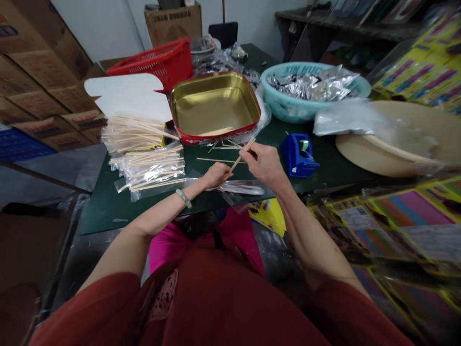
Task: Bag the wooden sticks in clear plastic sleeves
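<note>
Between my two hands a few thin wooden sticks (242,156) slant up to the right. My right hand (264,161) pinches them near their upper end. My left hand (217,175) is closed around their lower end. Clear plastic bags (247,187) lie flat on the table edge just below my hands. Several loose sticks (219,160) are scattered behind them. Farther back stands a red-rimmed, gold-lined tin (212,108) with some sticks in its near side. To the left, a pile of sticks (135,134) rests above bagged sticks (154,166).
A blue tape dispenser (299,156) sits right of my right hand. Behind it are a turquoise basin (288,108) of silvery packets and a tan round tray (363,158). A red basket (158,60) and a white box lid (126,93) stand at back left. Cartons (39,72) are stacked left.
</note>
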Tool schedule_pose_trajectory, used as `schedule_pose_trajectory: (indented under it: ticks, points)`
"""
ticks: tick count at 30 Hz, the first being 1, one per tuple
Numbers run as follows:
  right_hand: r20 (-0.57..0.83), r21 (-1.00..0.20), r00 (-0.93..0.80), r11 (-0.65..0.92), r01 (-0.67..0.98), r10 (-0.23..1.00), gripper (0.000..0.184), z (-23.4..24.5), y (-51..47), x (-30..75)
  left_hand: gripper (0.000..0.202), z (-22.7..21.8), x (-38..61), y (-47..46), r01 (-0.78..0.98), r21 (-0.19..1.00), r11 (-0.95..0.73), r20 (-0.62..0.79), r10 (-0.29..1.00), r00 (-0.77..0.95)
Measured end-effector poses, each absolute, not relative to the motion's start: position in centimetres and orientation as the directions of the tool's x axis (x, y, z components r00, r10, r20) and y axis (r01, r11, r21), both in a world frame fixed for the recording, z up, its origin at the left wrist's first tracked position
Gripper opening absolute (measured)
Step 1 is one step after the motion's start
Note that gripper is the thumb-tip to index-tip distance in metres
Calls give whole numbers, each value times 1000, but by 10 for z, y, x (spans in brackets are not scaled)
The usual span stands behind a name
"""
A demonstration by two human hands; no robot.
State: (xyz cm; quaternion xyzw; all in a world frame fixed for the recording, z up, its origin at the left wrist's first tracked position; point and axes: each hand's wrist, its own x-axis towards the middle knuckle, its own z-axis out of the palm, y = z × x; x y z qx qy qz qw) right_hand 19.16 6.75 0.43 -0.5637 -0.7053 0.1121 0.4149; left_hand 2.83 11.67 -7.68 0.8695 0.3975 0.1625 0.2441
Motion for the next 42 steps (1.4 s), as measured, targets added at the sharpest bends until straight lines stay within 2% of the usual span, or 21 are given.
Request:
schedule_pose_trajectory:
  ticks: [2, 4, 7, 10, 17, 20, 23, 27, 34, 37, 42]
  points:
    - [471, -651, 5, 344, 677, 882, 19, 4, 66, 198, 10, -75, 23, 113, 615, 547, -567, 123, 782, 612]
    - [502, -705, 82, 354, 614, 861, 18, 7, 59, 209, 15, -71, 17, 104, 577, 515, -634, 237, 752, 615]
    - [518, -785, 238, 346, 513, 822, 15, 16, 36, 228, 21, -66, 9, 87, 440, 399, -805, 335, 574, 747]
    - [487, -820, 285, 320, 474, 826, 18, 18, 14, 239, 27, -66, 9, 76, 387, 288, -876, 238, 457, 857]
    - [459, -745, 243, 221, 629, 855, 19, -12, 13, 247, 25, -61, 33, 78, 611, 105, -785, -76, 606, 792]
    - [452, -730, 205, 228, 644, 868, 13, -20, 19, 246, 21, -53, 46, 75, 626, 30, -779, -145, 616, 774]
    - [430, -723, 157, 235, 650, 889, 9, -25, 21, 244, 27, -50, 54, 71, 562, 61, -825, -163, 548, 821]
    - [404, -736, 181, 201, 647, 897, 7, -32, 14, 249, 35, -56, 55, 72, 496, 151, -855, -173, 471, 865]
    - [389, -710, 223, 136, 691, 894, 9, -28, 4, 254, 44, -59, 59, 83, 515, 196, -835, -218, 475, 853]
    - [388, -666, 202, 122, 736, 899, 8, -27, 6, 252, 35, -59, 59, 86, 496, 255, -830, -190, 461, 867]
    - [412, -686, 212, 148, 713, 886, 7, -35, 9, 255, 18, -65, 58, 89, 491, 318, -811, -117, 480, 869]
